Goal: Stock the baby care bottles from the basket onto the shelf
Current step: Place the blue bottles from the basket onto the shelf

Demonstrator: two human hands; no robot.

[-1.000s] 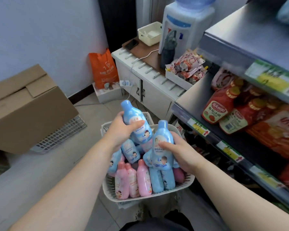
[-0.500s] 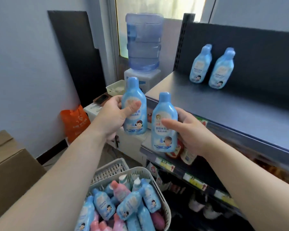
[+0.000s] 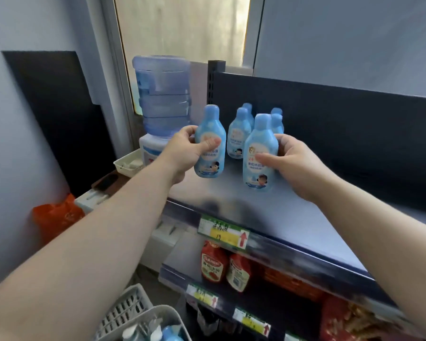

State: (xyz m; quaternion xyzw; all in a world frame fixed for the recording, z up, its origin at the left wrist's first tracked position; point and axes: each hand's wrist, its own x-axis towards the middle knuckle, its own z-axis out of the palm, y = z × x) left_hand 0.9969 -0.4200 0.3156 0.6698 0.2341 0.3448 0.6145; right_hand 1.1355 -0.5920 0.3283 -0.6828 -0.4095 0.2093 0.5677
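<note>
Both bottles should go down upright with labels facing out, in a row in front of the ones on the shelf. Each base should sit flat before the fingers let go. These tall, narrow bottles would likely tip if nudged, so the hands are best drawn straight back toward the near edge.

The left hand [image 3: 182, 153] wraps the left bottle [image 3: 210, 143] around its middle, thumb across the label, and holds it upright over the left end of the shelf [image 3: 293, 217]. Beyond and between the two held bottles, the stocked bottles [image 3: 237, 139] stand by the far panel; blur hides their count. The right bottle [image 3: 260, 156] is upright and low over the shelf, and I cannot tell whether its base touches. The right hand [image 3: 295, 163] grips it from the right side. The basket [image 3: 138, 313] sits near, at lower left under the left arm, with bottle tops showing inside.
</note>
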